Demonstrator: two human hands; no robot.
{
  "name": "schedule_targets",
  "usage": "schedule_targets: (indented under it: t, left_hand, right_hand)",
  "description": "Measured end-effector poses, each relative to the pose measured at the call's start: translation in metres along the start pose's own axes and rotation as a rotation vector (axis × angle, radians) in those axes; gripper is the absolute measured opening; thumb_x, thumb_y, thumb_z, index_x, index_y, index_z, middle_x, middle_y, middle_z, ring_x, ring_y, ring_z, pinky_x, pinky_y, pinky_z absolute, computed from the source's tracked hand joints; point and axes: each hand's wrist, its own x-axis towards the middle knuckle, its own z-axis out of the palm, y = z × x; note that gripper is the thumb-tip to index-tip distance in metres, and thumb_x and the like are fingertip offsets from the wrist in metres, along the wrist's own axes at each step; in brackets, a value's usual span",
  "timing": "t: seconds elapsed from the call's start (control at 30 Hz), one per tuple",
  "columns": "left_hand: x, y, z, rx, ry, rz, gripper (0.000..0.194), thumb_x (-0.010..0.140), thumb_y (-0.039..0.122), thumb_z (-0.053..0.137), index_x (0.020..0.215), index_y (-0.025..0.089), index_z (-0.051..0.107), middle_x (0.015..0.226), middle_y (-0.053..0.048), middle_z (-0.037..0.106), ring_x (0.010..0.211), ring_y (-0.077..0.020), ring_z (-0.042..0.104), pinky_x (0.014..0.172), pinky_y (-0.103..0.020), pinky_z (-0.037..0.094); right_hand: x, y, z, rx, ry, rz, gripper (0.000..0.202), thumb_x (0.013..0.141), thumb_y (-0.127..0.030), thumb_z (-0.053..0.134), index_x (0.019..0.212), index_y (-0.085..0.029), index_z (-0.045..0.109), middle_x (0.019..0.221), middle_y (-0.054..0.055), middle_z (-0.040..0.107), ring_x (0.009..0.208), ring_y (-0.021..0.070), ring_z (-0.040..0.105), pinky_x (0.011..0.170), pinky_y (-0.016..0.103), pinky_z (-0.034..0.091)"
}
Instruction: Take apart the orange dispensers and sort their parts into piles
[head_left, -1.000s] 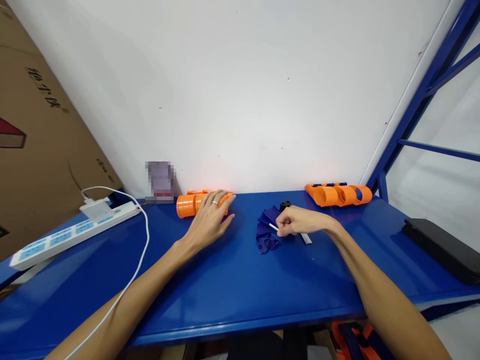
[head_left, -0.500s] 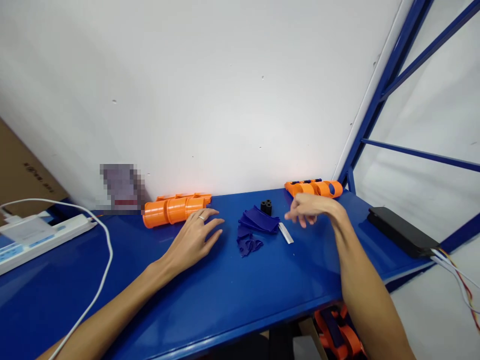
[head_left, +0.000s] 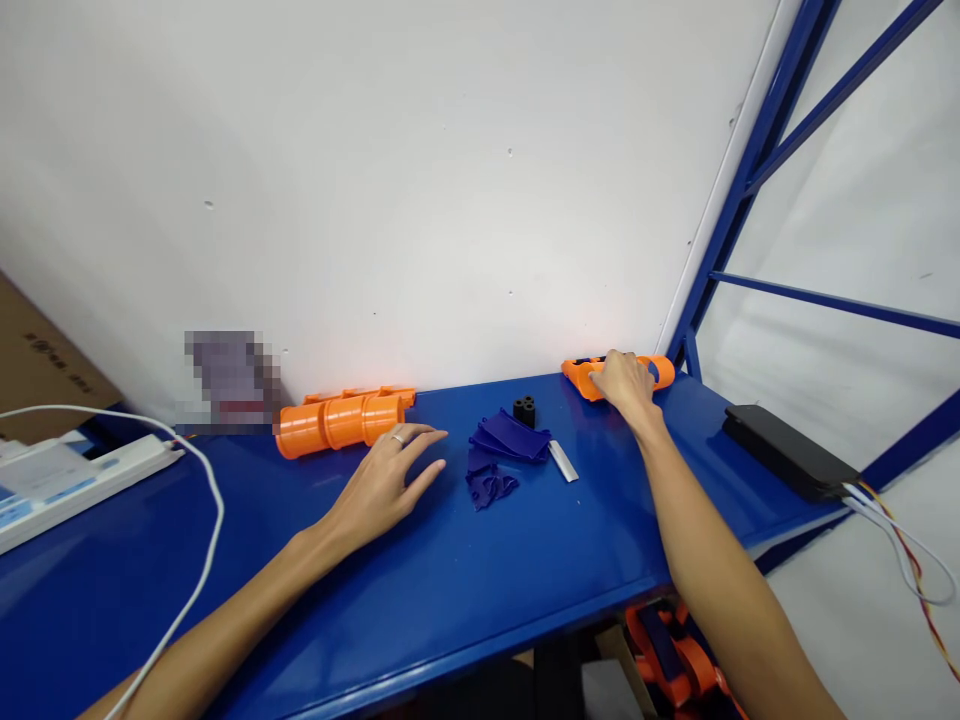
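My left hand (head_left: pixel 390 478) rests on the blue tabletop with its fingers spread, holding nothing. Just behind its knuckles lie orange ribbed cylinders (head_left: pixel 341 424) in a row. My right hand (head_left: pixel 628 382) reaches to the back right, its fingers curled over an orange plastic part with rings (head_left: pixel 583 381); the hand hides its middle. Between my hands are flat dark blue plastic pieces (head_left: pixel 514 438), smaller blue pieces (head_left: pixel 490 486) in front of them, a black cluster of short tubes (head_left: pixel 524 410) and a whitish strip (head_left: pixel 564 462).
On the left are a white power strip (head_left: pixel 90 490), a white cable (head_left: pixel 214 525) and a cardboard box (head_left: pixel 52 370). A black box with wires (head_left: pixel 787 450) lies at the right edge, by a blue metal frame (head_left: pixel 701 285). More orange parts (head_left: pixel 675 655) are below the table.
My right hand has moved back from above the table onto the orange part with rings and closed over it. My left hand stays nearly still. The view has shifted slightly.
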Motion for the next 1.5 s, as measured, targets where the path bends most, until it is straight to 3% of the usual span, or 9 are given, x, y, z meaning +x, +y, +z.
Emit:
schedule_targets:
  t: [0.23,0.33,0.43,0.57,0.73,0.87,1.07,1.33,1.5]
  left_hand:
    - [0.021,0.016,0.015,-0.126,-0.238,-0.192,0.072,0.094,0.059,0.050,0.154,0.023,0.036,0.134,-0.014,0.060,0.120,-0.0286,0.059,0.103,-0.045,0.047]
    - [0.044,0.026,0.019,-0.070,-0.332,-0.237,0.080,0.091,0.064,0.051,0.156,0.023,0.034,0.132,-0.018,0.061,0.119,-0.0327,0.060,0.098,-0.048,0.049]
    - [0.076,0.037,0.019,0.013,-0.316,-0.170,0.089,0.086,0.066,0.058,0.157,0.021,0.030,0.149,-0.022,0.047,0.136,-0.0379,0.047,0.105,-0.050,0.043]
    - [0.123,0.053,0.024,0.210,-0.303,-0.002,0.069,0.097,0.059,0.040,0.152,0.018,0.033,0.136,-0.020,0.058,0.123,-0.0305,0.059,0.096,-0.040,0.048]
    - [0.159,0.072,0.053,0.406,-0.364,0.110,0.067,0.095,0.068,0.035,0.129,0.014,0.055,0.117,-0.022,0.067,0.103,-0.0363,0.068,0.082,-0.043,0.051]
    - [0.172,0.074,0.075,0.449,-0.430,0.164,0.056,0.097,0.057,0.040,0.117,0.010,0.063,0.099,-0.023,0.072,0.093,-0.0364,0.071,0.078,-0.043,0.051]
    - [0.183,0.072,0.086,0.459,-0.489,0.230,0.034,0.096,0.029,0.042,0.099,0.012,0.072,0.094,-0.020,0.074,0.089,-0.0316,0.073,0.075,-0.039,0.051]
    - [0.207,0.116,0.117,0.368,-0.476,0.402,0.032,0.092,0.031,0.049,0.103,0.012,0.072,0.096,-0.019,0.074,0.092,-0.0309,0.071,0.080,-0.040,0.052]
    - [0.209,0.121,0.121,0.339,-0.477,0.429,0.032,0.091,0.031,0.050,0.099,0.011,0.073,0.093,-0.020,0.074,0.091,-0.0331,0.070,0.079,-0.043,0.053]
  right_hand:
    - [0.008,0.003,0.010,0.039,-0.016,-0.009,0.039,0.088,-0.017,0.052,0.124,-0.008,0.064,0.123,0.023,0.067,0.112,0.0323,0.065,0.085,0.035,0.048]
    - [0.008,0.003,0.010,0.062,-0.024,-0.010,0.039,0.088,-0.017,0.052,0.124,-0.008,0.063,0.125,0.023,0.066,0.113,0.0315,0.065,0.084,0.033,0.048]
    - [0.007,0.003,0.009,0.080,-0.033,-0.011,0.037,0.089,-0.017,0.052,0.123,-0.007,0.063,0.125,0.022,0.065,0.114,0.0311,0.064,0.084,0.031,0.047]
    - [0.005,0.002,0.009,0.095,-0.025,-0.011,0.035,0.091,-0.016,0.050,0.122,-0.007,0.064,0.127,0.023,0.064,0.114,0.0315,0.065,0.084,0.032,0.047]
    - [0.004,0.002,0.011,0.113,-0.018,-0.007,0.034,0.093,-0.018,0.051,0.122,-0.007,0.066,0.126,0.024,0.064,0.112,0.0302,0.066,0.085,0.031,0.047]
    - [0.005,0.004,0.012,0.130,-0.014,-0.014,0.034,0.094,-0.021,0.052,0.122,-0.008,0.066,0.129,0.023,0.063,0.112,0.0279,0.065,0.085,0.028,0.047]
    - [0.010,0.006,0.015,0.162,-0.026,-0.015,0.036,0.096,-0.032,0.054,0.119,-0.008,0.067,0.124,0.022,0.067,0.113,0.0271,0.065,0.085,0.027,0.046]
    - [0.012,0.007,0.017,0.168,-0.021,-0.013,0.037,0.094,-0.033,0.057,0.119,-0.008,0.067,0.121,0.022,0.068,0.110,0.0266,0.067,0.083,0.027,0.046]
    - [0.014,0.008,0.020,0.165,-0.012,-0.006,0.034,0.092,-0.026,0.055,0.119,-0.009,0.067,0.123,0.021,0.067,0.111,0.0253,0.066,0.084,0.026,0.046]
